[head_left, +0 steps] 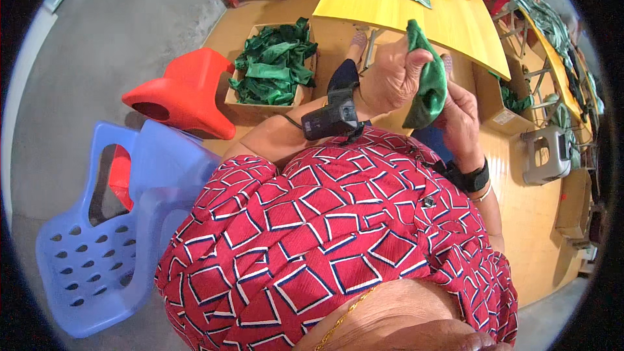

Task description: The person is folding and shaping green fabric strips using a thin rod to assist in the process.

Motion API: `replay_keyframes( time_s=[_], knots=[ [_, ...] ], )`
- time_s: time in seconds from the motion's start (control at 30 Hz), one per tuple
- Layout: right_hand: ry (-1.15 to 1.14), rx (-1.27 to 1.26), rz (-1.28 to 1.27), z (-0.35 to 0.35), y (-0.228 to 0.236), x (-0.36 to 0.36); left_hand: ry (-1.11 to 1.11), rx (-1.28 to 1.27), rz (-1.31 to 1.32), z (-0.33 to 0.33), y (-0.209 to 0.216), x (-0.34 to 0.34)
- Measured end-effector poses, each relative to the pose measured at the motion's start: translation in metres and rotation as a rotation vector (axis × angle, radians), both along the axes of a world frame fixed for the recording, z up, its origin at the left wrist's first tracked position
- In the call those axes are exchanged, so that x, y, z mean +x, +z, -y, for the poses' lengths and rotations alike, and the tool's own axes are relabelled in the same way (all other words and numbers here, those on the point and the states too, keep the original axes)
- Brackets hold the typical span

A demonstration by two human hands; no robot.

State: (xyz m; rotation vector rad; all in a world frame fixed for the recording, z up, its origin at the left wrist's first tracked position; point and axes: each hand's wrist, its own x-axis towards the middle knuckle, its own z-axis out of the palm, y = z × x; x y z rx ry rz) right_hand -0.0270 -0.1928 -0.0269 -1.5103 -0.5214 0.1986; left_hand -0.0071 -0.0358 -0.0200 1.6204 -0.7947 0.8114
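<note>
A piece of shiny dark green cloth (pixel 429 88) hangs upright between my hands, in front of my chest. My left hand (pixel 390 77) is closed on its upper part, with the thumb bent against it. Lower down, my right hand (pixel 460 120) grips the cloth's right side; some of its fingers are hidden behind the fabric. The cloth looks folded or tube-like, but its exact kind I cannot make out. Both wrists wear black straps, and the left one carries a dark box-shaped device (pixel 330 117).
An open cardboard box (pixel 235 113) heaped with green cloth pieces stands ahead to the left. Beside it are a red plastic stool (pixel 188 88) and a blue plastic chair (pixel 153 156). Yellow tables (pixel 416 23) bear pale green cloths; a grey stool (pixel 545 156) stands at right.
</note>
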Motion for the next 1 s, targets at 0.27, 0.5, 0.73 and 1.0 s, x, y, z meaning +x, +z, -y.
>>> replay_keyframes(
  time_s=[0.27,0.5,0.73,1.0],
  knots=[
    [-0.141,-0.147,0.266,0.015,-0.022,0.021,-0.173,-0.167,-0.144,-0.003,0.006,-0.004],
    [-0.236,-0.266,0.359,0.012,-0.014,0.015,-0.098,-0.122,-0.267,-0.019,0.031,-0.011],
    [-0.231,-0.263,0.460,0.007,-0.001,0.005,-0.172,-0.134,-0.237,-0.008,0.029,-0.021],
    [-0.171,-0.188,0.497,0.015,-0.020,0.015,-0.038,0.029,0.006,0.001,0.019,-0.011]
  ],
)
